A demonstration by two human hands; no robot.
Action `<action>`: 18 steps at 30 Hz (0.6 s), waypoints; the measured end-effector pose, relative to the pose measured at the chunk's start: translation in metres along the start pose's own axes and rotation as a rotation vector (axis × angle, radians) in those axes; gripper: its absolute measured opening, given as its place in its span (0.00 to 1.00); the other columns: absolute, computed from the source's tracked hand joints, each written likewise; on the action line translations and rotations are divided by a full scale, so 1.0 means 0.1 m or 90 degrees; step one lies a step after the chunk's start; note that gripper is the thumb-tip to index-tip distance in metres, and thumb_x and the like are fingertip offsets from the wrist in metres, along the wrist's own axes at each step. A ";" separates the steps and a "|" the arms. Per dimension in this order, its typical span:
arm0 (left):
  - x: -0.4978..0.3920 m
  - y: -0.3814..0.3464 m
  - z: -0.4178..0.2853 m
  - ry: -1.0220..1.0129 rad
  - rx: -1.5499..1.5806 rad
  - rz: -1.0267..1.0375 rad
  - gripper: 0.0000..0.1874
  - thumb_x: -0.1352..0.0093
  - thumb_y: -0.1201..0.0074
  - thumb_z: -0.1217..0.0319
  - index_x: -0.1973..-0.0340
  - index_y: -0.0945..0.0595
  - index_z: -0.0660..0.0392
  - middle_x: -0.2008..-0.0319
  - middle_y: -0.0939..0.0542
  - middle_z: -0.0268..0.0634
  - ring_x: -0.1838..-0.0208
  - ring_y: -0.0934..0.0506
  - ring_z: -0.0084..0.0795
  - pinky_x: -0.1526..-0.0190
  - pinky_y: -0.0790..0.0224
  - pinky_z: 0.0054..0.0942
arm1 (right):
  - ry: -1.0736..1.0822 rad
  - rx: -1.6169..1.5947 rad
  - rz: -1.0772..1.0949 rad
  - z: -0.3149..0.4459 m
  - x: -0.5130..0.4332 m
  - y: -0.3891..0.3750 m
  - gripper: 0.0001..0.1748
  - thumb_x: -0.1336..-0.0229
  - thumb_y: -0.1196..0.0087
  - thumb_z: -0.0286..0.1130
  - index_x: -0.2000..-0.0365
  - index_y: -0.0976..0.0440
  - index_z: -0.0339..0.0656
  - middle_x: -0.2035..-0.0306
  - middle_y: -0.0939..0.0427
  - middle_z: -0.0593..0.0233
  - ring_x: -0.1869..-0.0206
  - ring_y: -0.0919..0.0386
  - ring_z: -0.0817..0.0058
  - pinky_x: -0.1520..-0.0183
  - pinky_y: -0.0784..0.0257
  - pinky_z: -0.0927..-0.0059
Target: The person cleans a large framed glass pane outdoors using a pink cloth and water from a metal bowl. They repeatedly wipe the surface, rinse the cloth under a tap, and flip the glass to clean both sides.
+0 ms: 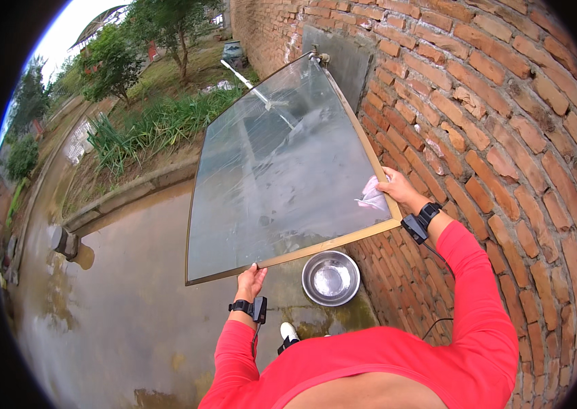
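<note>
A framed glass window pane [263,194] is held tilted in front of me, its gold-coloured frame [370,148] facing me. At the bottom rail, my left hand [250,282] grips the frame with the thumb on top. My right hand [400,189] holds the right side of the frame near the lower corner. A pinkish-white cloth [371,194] is pinched under my right thumb against the glass. Streaks and reflections cover the pane. The fingers of both hands are partly hidden behind the frame.
Below the pane, a round metal basin [331,278] stands on wet concrete [140,307]. A brick wall [498,153] rises at right, with a water tap [323,59] near the pane's top corner. A white pole [237,72] sticks out beyond the far edge. Green plants [155,128] grow behind a low kerb [124,197].
</note>
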State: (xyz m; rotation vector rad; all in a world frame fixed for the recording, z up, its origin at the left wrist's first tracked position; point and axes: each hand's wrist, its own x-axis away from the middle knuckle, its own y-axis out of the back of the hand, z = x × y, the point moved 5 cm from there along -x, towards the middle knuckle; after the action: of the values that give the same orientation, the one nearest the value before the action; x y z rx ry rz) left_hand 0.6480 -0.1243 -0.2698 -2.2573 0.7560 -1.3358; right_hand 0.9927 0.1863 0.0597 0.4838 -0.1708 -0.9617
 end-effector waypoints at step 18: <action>-0.91 -1.08 -0.42 0.000 0.062 -0.017 0.07 0.29 0.53 0.78 0.57 0.28 0.70 0.61 0.25 0.48 0.60 0.23 0.44 0.52 0.21 0.42 | -0.186 -0.273 0.079 0.12 -0.86 0.11 0.19 0.38 0.51 0.26 0.47 0.35 0.35 0.58 0.26 0.63 0.58 0.26 0.73 0.55 0.26 0.67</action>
State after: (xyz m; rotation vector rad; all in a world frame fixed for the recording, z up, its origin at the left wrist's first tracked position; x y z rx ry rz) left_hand 0.6009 0.0131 -0.2471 -2.1976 0.6490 -1.3546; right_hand 0.9473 0.2583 0.0819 -0.0633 -0.2469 -0.9126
